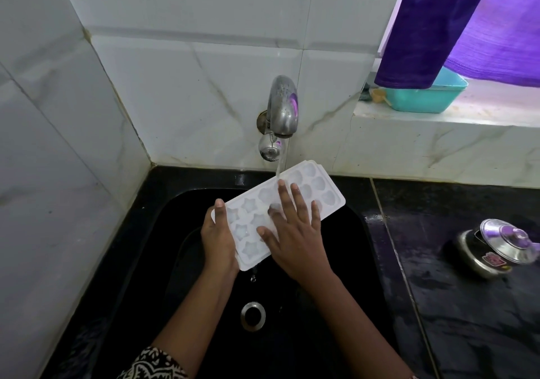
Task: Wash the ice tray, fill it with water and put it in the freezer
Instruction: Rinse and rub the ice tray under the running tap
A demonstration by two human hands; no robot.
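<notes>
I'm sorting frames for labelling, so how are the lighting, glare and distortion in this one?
Head view: the wide lens bows the joints of the wall tiles; violet light through the curtain tints the tap and the pot lid; the black sink swallows detail; the white ice tray is bright, its moulds faint.

A home kitchen, seen at its washing-up corner: a black sink [204, 299] with a steel drain [253, 316] is set into a dark stone tabletop [467, 314]; a chrome tap [283, 107] comes straight out of the wall and runs water onto a white ice tray [323, 187]; the walls are clad in pale marble-veined tiles [190, 80]; a lidded steel pot [491, 250] sits on the tabletop to the right; on the tiled window ledge [438, 119] stands a teal plastic tub [423, 101], with a purple cloth [438, 28] hanging in front of it.
</notes>
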